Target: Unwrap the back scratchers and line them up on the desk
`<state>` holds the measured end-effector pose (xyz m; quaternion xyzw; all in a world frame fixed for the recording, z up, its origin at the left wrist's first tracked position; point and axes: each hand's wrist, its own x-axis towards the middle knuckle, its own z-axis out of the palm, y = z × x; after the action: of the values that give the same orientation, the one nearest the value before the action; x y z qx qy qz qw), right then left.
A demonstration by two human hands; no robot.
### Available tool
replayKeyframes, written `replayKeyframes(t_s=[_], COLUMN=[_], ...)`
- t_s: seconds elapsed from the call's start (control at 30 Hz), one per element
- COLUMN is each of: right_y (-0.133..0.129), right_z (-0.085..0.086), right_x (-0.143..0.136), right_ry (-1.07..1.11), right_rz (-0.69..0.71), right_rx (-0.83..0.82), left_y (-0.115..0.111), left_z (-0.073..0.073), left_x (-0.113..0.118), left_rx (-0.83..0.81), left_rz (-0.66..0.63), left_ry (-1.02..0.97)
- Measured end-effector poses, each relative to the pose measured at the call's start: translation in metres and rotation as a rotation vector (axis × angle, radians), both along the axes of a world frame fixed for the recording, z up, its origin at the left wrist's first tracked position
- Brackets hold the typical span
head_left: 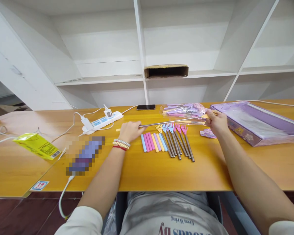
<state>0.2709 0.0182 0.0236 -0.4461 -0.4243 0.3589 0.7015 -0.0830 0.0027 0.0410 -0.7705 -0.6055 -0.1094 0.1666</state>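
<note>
A telescopic back scratcher (171,122) with a thin metal rod is stretched out level above the table, one end in each hand. My left hand (130,132) is closed round its handle end, and a bit of pale yellow handle pokes out past the fist. My right hand (217,121) grips the yellow claw end, which the fingers partly hide. Below the rod lie several metal rods with claw heads (174,142) in yellow, blue and pink. Beside them is a row of loose coloured handle sleeves (152,142) in blue, pink, yellow and lilac.
Clear-bagged back scratchers (183,110) lie behind the rod. A purple open box (256,141) stands at right, near a small purple packet (207,133). Leftward are a power strip (103,122), a blurred phone-like device (85,156) and a yellow carton (38,145). A black phone (146,107) lies behind.
</note>
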Motion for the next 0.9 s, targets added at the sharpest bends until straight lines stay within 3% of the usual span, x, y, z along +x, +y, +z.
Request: replayKeyframes(t_s=[0.1, 0.2, 0.3, 0.43, 0.63, 0.9], right_y=[0.005, 0.003, 0.001, 0.003, 0.004, -0.001], right_z=[0.003, 0.003, 0.003, 0.003, 0.001, 0.014], right_x=[0.031, 0.052, 0.067, 0.076, 0.078, 0.084], right_ry=[0.139, 0.24, 0.286, 0.278, 0.224, -0.086], right_rz=[-0.063, -0.2, -0.389, -0.508, -0.574, -0.51], right_rx=[0.023, 0.077, 0.133, 0.162, 0.215, 0.166], left_y=[0.015, 0.025, 0.033, 0.041, 0.041, 0.035], left_z=[-0.003, -0.008, -0.013, -0.02, -0.02, -0.006], left_x=[-0.024, -0.05, -0.077, -0.094, -0.089, -0.097], left_rx=[0.104, 0.276, 0.425, 0.513, 0.442, 0.095], left_rz=[0.008, 0.11, 0.15, 0.166, 0.208, 0.22], left_ry=[-0.016, -0.07, -0.108, -0.108, -0.075, -0.002])
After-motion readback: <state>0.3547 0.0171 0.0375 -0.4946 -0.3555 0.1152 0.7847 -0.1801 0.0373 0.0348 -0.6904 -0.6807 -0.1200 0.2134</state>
